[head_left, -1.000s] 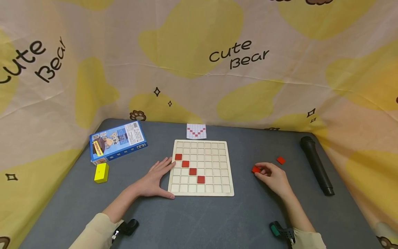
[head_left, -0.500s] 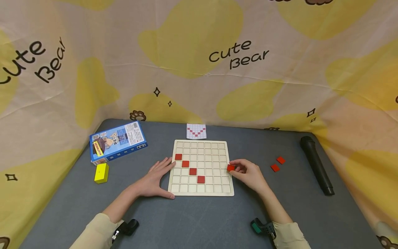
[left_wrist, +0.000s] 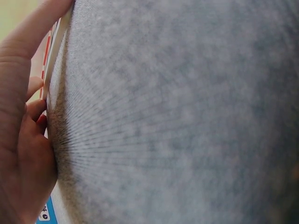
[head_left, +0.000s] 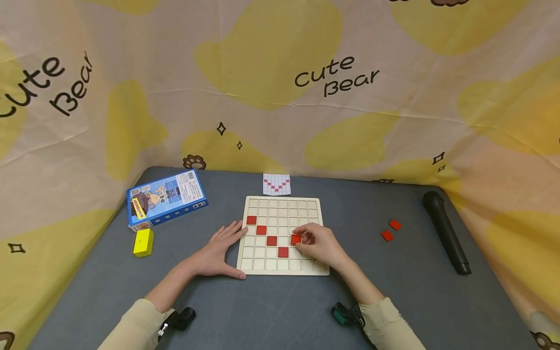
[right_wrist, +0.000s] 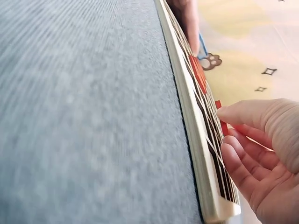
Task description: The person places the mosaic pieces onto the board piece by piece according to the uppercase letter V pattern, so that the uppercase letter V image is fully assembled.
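A cream square grid board [head_left: 284, 273] lies on the table, with several red square tiles [head_left: 271, 241] set in its cells in a slanting line from left down towards the middle. My left hand [head_left: 218, 252] rests at the board's left edge, fingers spread, fingertips on the rim and thumb by the near corner. Between thumb and fingers of my right hand [head_left: 323, 246] is another red tile [head_left: 295, 239], pinched over a cell right of the lowest set tile. In the right wrist view this held tile [right_wrist: 224, 128] stands on edge at the board's surface, partly hidden by the fingers.
Two loose red tiles [head_left: 387, 236] lie to the right on the grey table [head_left: 280, 311], near a black microphone [head_left: 446, 233]. A small pattern card [head_left: 276, 178] sits behind the board. At left are a blue box [head_left: 166, 200] and a yellow block [head_left: 143, 243].
My right hand has picked a red tile from beside the loose ones and carried it left, over the board. My left hand has stayed at the board's edge.
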The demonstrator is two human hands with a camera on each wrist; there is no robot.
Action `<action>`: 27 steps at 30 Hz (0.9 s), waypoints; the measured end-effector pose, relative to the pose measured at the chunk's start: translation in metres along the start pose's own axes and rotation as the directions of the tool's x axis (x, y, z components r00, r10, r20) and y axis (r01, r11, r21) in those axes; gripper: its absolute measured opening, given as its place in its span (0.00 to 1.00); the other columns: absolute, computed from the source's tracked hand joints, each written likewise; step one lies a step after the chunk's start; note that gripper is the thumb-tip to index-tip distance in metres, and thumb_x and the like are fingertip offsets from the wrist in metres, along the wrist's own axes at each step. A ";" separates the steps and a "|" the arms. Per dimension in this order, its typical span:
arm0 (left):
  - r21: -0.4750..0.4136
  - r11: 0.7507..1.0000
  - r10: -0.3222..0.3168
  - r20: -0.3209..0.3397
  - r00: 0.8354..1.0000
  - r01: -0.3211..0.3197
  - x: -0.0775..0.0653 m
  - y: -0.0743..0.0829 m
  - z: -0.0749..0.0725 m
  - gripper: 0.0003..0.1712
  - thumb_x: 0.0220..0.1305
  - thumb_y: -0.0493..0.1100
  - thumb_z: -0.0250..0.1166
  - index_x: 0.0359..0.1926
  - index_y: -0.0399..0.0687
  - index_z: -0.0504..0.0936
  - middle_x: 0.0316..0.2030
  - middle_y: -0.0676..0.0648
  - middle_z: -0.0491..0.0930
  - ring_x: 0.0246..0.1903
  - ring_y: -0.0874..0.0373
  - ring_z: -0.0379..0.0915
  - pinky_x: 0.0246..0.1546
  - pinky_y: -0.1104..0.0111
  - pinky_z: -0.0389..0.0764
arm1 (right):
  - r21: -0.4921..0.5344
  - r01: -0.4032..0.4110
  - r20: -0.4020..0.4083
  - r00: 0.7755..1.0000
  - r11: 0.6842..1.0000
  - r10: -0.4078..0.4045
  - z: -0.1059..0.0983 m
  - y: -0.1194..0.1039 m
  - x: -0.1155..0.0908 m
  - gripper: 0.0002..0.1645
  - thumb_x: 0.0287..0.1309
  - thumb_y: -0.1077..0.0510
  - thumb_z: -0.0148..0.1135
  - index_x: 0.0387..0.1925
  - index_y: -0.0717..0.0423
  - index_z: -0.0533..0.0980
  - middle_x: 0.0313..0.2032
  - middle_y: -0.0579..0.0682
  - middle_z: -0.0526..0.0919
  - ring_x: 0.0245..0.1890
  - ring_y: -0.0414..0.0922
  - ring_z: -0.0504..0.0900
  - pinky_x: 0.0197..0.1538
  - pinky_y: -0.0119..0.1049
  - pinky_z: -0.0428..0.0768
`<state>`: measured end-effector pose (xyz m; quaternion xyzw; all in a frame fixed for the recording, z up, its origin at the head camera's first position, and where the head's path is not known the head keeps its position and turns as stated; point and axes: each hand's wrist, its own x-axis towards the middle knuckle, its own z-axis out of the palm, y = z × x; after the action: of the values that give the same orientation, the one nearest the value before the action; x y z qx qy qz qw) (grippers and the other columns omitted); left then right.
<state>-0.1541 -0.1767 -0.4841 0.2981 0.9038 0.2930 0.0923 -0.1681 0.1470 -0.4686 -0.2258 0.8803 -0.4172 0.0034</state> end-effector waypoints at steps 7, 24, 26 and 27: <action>0.001 1.000 0.010 0.003 1.000 -0.010 0.001 0.001 0.000 0.66 0.37 0.72 0.68 0.71 0.48 0.50 0.71 0.45 0.43 0.70 0.49 0.33 0.65 0.51 0.38 | -0.054 0.053 0.014 0.999 0.997 -0.052 0.004 -0.001 0.002 0.16 0.46 0.62 0.67 0.40 0.52 0.80 0.28 0.47 0.77 0.25 0.40 0.73 0.29 0.29 0.72; -0.001 1.000 0.005 -0.005 1.000 -0.005 0.000 0.000 0.000 0.66 0.36 0.72 0.68 0.71 0.48 0.51 0.71 0.44 0.44 0.70 0.49 0.33 0.64 0.50 0.38 | -0.055 0.026 0.014 1.000 0.998 -0.025 0.004 0.002 0.000 0.15 0.47 0.60 0.68 0.40 0.49 0.81 0.27 0.44 0.77 0.25 0.35 0.73 0.31 0.29 0.74; -0.001 1.000 0.003 -0.005 1.000 -0.003 0.000 0.001 0.000 0.65 0.36 0.72 0.68 0.71 0.48 0.51 0.71 0.44 0.44 0.70 0.49 0.33 0.64 0.50 0.38 | -0.037 0.010 0.013 1.000 0.999 -0.010 0.003 0.002 -0.001 0.15 0.46 0.60 0.68 0.40 0.49 0.81 0.28 0.44 0.78 0.26 0.35 0.75 0.32 0.29 0.75; 0.000 1.000 0.003 -0.005 1.000 -0.003 0.000 0.001 0.000 0.65 0.36 0.72 0.68 0.71 0.48 0.51 0.71 0.44 0.44 0.70 0.49 0.33 0.64 0.50 0.38 | -0.025 0.006 0.009 1.000 1.000 -0.006 0.001 0.002 -0.001 0.16 0.46 0.60 0.69 0.41 0.50 0.81 0.28 0.44 0.78 0.26 0.36 0.75 0.33 0.30 0.76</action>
<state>-0.1536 -0.1763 -0.4834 0.2987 0.9036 0.2937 0.0896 -0.1672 0.1475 -0.4709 -0.2302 0.8847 -0.4053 0.0032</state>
